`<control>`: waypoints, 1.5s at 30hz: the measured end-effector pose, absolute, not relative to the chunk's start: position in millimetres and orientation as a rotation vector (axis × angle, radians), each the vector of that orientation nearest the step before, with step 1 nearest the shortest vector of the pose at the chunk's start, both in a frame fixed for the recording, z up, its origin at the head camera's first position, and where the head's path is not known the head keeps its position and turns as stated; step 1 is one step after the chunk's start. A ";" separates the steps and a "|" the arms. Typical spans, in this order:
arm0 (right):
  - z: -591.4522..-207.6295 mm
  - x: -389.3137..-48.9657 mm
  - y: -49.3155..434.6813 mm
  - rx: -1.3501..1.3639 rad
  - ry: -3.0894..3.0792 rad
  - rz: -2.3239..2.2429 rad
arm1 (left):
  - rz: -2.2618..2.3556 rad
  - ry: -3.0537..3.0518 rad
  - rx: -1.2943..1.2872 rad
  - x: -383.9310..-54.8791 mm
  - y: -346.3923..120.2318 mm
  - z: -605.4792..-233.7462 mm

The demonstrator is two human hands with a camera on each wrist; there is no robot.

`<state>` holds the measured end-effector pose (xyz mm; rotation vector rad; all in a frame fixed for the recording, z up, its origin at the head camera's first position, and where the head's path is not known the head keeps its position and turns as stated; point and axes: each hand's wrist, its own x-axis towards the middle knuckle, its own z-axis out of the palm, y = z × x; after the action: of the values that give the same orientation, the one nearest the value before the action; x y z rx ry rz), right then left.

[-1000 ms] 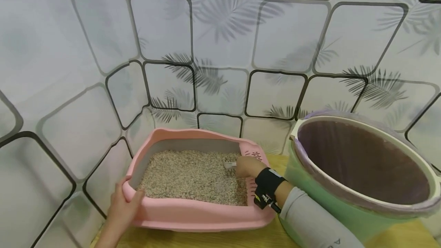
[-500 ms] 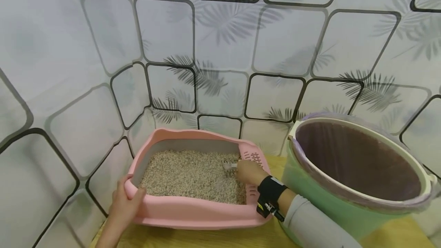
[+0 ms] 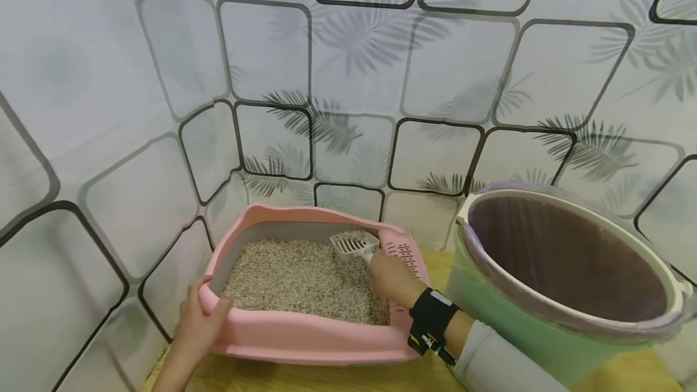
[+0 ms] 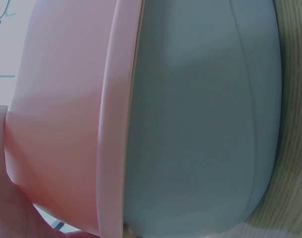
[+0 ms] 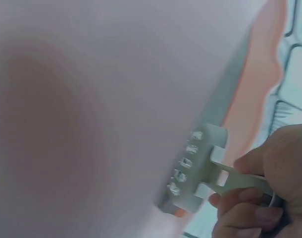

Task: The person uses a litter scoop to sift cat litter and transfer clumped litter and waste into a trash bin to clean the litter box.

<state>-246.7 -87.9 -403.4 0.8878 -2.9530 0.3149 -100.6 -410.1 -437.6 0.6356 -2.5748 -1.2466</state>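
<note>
A pink litter box (image 3: 305,337) with a grey inner wall holds a bed of speckled litter (image 3: 283,277). My left hand (image 3: 198,325) grips its near left corner, thumb over the rim and fingers outside. In the left wrist view, the hand (image 4: 10,198) shows at the lower left against the pink wall. My right hand (image 3: 394,277) holds a white slotted litter scoop (image 3: 351,245) by its handle, over the back right part of the litter. Some litter shows on the scoop's head. In the right wrist view, fingers (image 5: 247,213) curl round the handle of the scoop (image 5: 198,168).
To the right stands a large green bin (image 3: 490,301) with a cream rim and a purplish liner (image 3: 566,253). The box sits on a yellow wood-look surface (image 3: 305,377). Patterned walls (image 3: 348,77) close in behind and on the left.
My right hand has brought the scoop up out of the litter and turned it, so its slotted head now shows, farther back. The left hand keeps its grip on the corner.
</note>
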 end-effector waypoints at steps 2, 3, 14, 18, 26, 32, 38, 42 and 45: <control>-398.5 -239.3 -85.8 0.857 -2.887 0.297 | -1.246 -2.582 0.634 -101.4 -409.6 -436.8; -395.9 -235.0 -84.5 0.839 -2.866 0.300 | -1.249 -2.588 0.635 -101.6 -409.6 -436.5; -389.0 -188.6 -65.9 0.790 -2.723 0.407 | -1.279 -2.612 0.633 -102.3 -414.2 -435.2; -393.7 -182.4 -63.4 0.777 -2.669 0.467 | -1.278 -2.598 0.635 -101.6 -415.9 -436.5; -395.9 -181.2 -61.7 0.724 -2.604 0.603 | -1.277 -2.572 0.618 -100.5 -414.7 -436.3; -398.3 -183.1 -60.8 0.733 -2.516 0.671 | -1.287 -2.594 0.626 -100.3 -413.3 -435.6; -395.9 -184.9 -60.7 0.742 -2.535 0.641 | -1.288 -2.593 0.635 -100.9 -412.1 -434.0; -395.6 -189.5 -61.4 0.748 -2.584 0.523 | -1.277 -2.594 0.632 -100.1 -412.2 -433.9; -396.1 -191.8 -62.0 0.747 -2.600 0.447 | -1.277 -2.587 0.625 -99.7 -412.2 -434.4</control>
<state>-191.8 -62.0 -396.1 0.7469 -2.5996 0.4471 -99.7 -412.2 -434.4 0.6254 -2.5866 -1.2769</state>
